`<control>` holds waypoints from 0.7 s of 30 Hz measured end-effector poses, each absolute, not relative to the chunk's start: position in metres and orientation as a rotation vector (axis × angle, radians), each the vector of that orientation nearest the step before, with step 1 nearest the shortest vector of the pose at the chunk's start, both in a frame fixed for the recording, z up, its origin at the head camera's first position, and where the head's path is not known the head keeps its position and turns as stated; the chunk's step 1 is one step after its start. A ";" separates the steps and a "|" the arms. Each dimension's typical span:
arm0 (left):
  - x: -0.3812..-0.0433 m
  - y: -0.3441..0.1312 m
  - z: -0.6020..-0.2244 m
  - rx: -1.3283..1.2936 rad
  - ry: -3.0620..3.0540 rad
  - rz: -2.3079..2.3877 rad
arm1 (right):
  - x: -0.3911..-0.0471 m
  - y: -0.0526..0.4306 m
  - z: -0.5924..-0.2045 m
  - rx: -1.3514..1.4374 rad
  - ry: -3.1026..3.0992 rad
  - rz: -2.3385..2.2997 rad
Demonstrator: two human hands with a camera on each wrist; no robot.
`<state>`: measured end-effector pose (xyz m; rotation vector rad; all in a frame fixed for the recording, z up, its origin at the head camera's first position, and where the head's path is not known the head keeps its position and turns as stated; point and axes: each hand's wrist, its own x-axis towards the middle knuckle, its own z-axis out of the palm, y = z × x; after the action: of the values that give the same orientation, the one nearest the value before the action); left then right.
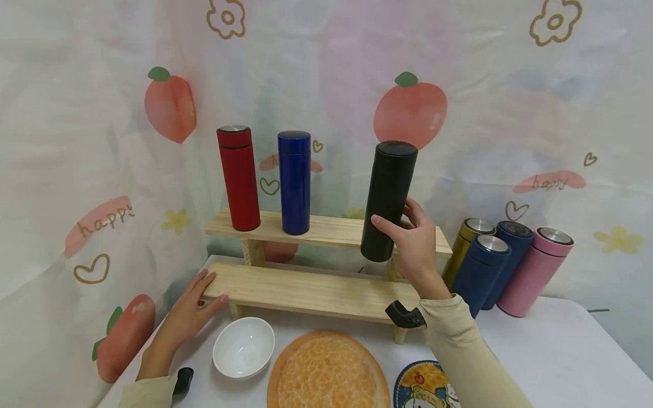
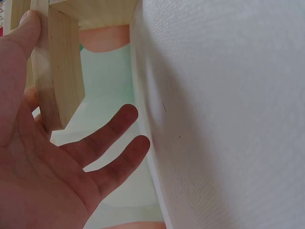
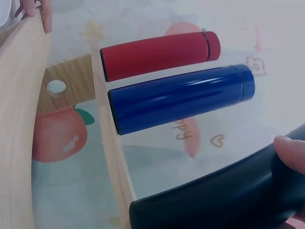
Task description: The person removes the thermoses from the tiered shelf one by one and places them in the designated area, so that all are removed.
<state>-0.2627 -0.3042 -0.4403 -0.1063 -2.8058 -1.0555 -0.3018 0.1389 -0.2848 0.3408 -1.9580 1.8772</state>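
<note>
My right hand (image 1: 415, 246) grips a black thermos flask (image 1: 389, 198), thumb across its front and fingers behind. The flask tilts slightly, its base overlapping the front of the upper wooden shelf (image 1: 334, 228) in the head view. On that shelf stand a red flask (image 1: 238, 181) and a blue flask (image 1: 295, 184), both upright. At the left end of the lower wooden shelf (image 1: 311, 289) rests my left hand (image 1: 186, 314). Its thumb (image 2: 31, 28) touches the board, while two straight fingers (image 2: 114, 133) spread past the board's end, in the left wrist view.
Right of the shelves cluster a gold flask (image 1: 466, 243), two dark blue flasks (image 1: 482, 272) and a leaning pink flask (image 1: 535, 272). In front lie a white bowl (image 1: 244, 348), a round orange mat (image 1: 329, 374) and a cartoon-patterned plate (image 1: 420, 385), partly behind my right sleeve.
</note>
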 end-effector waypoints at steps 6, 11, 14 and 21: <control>-0.263 -0.305 -0.441 -0.101 -2.805 -1.053 | -0.289 0.148 -0.286 0.328 -1.946 1.895; -0.264 -0.305 -0.441 -0.125 -2.789 -1.050 | -0.279 0.155 -0.289 0.319 -1.911 1.918; -0.264 -0.305 -0.441 -0.135 -2.786 -1.045 | -0.273 0.159 -0.291 0.291 -1.890 1.928; -0.262 -0.303 -0.440 -0.140 -2.789 -1.046 | -0.260 0.170 -0.299 0.216 -1.928 1.909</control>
<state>-0.2622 -0.3034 -0.4396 -0.1399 -2.7891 -1.0465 -0.2605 0.1705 -0.2993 0.2163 -1.9276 1.9094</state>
